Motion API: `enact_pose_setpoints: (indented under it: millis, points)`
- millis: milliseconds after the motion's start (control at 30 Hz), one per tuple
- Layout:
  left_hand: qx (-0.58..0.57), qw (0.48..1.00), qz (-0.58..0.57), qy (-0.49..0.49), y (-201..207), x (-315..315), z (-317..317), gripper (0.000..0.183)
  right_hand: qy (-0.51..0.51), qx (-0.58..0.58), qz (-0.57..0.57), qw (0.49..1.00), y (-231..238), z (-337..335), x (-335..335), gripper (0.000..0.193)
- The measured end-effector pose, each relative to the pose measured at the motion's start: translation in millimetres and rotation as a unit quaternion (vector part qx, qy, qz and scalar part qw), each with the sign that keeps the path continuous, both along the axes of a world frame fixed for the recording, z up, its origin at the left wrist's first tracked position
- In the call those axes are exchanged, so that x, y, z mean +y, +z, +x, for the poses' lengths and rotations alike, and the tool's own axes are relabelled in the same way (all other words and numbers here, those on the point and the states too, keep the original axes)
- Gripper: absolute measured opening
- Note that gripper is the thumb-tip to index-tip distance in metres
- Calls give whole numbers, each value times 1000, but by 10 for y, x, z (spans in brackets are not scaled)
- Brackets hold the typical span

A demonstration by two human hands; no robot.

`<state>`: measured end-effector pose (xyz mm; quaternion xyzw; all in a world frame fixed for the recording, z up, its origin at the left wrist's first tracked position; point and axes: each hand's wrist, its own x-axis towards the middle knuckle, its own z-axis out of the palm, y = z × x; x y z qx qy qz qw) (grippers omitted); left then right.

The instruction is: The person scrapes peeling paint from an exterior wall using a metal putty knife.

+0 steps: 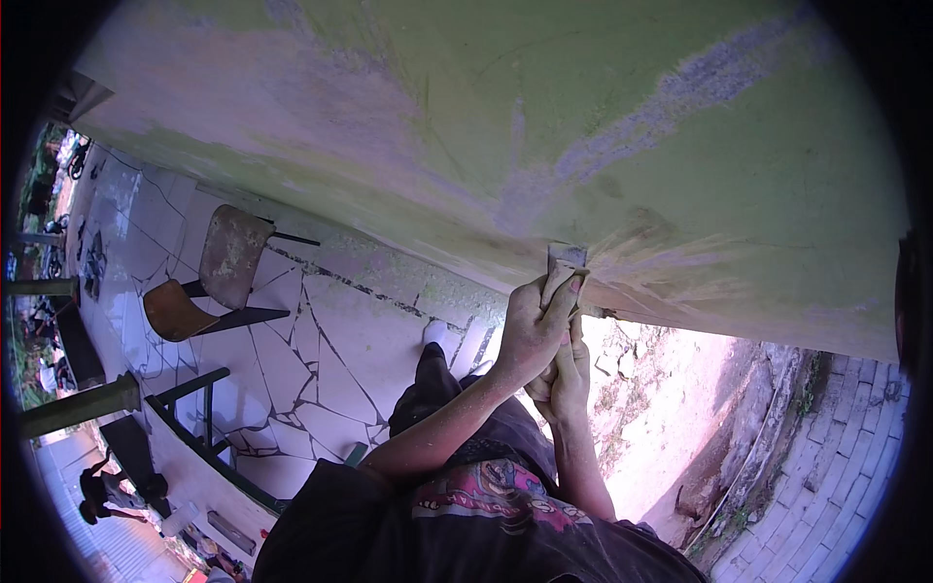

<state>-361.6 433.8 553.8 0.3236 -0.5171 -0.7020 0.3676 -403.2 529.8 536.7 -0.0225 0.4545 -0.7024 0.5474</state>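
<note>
Both of my hands are closed together, one above the other, on a flat scraper [567, 257] with a grey end and a beige, wrapped-looking grip. Its grey end touches the lower part of the green painted wall [739, 194]. My left hand [530, 335] is the upper one, its thumb lying along the grip. Just below and to the right, my right hand [569, 374] has its fingers curled round the lower end, which the hands mostly hide. Brownish scrape marks [651, 255] fan out beside the tool, and pale, bluish patches cross the wall.
A worn chair [233, 257] stands on the cracked-tile floor [330, 360] to the left. Beyond it are a green railing [209, 428] and a person [117, 491]. Bright, rubble-strewn ground [641, 389] and grey paving [826, 466] lie to the right.
</note>
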Motion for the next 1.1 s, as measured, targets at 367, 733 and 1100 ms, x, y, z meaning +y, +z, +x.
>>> enact_pose_setpoints:
  millis: [367, 733, 1100]
  points:
    - [138, 973, 97, -156, 64, 22, -79, 27, -58, 219, -6, 974, -28, 37, 85, 26]
    - [175, 961, 114, -183, 72, -1, -85, 32, -107, 286, 35, 952, 54, 113, 129, 25]
    - [258, 932, 119, -223, 251, -77, -127, 32, -109, 311, 26, 944, 257, 105, 75, 26]
